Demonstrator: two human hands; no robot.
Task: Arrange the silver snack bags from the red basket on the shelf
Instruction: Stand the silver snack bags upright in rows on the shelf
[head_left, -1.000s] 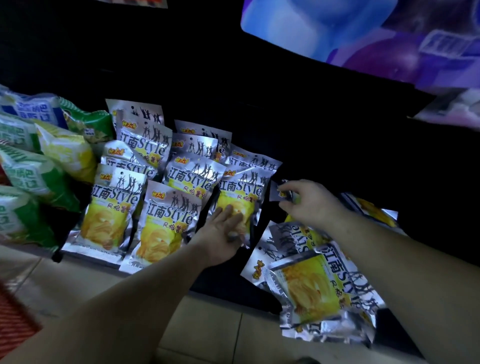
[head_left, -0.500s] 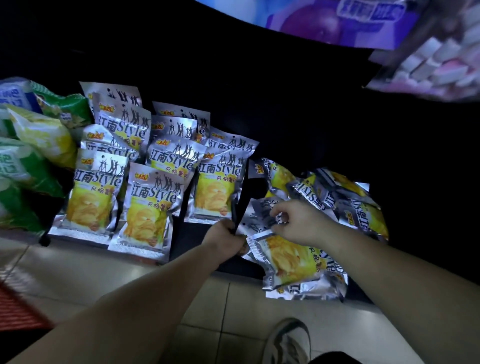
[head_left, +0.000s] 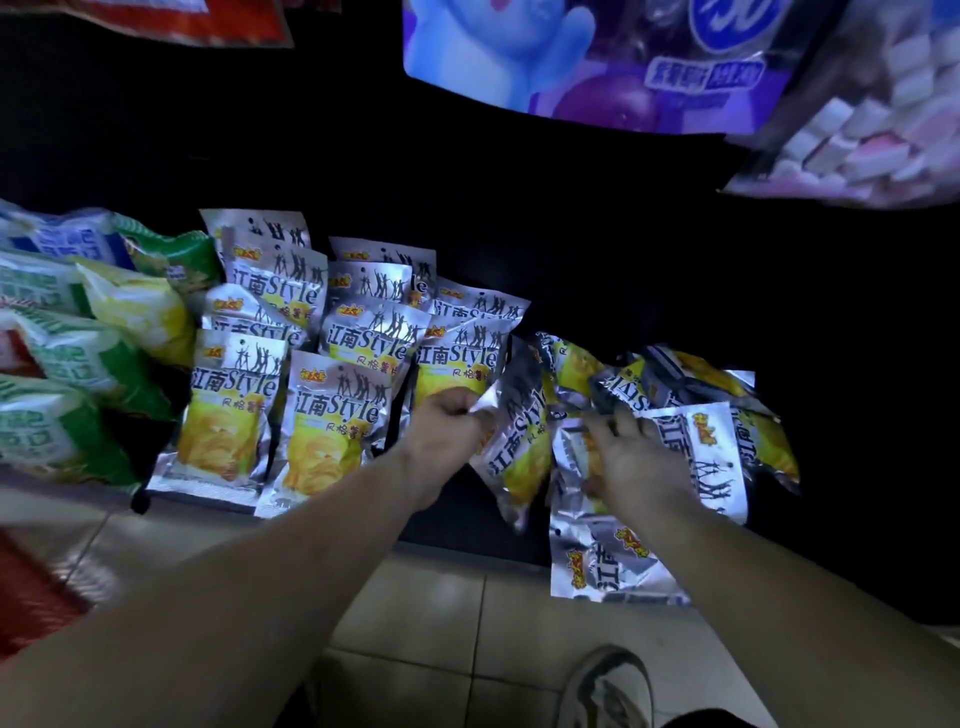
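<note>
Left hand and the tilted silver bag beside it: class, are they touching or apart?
Touching. The head view shows the left hand pinching the top corner of the tilted silver bag, fingers curled round its edge, with no gap.

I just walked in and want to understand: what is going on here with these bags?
A person is stocking a dark shelf. The left hand pinches the corner of a silver bag, while the right hand rests on the loose pile beside it. Neat rows stand further left.
</note>
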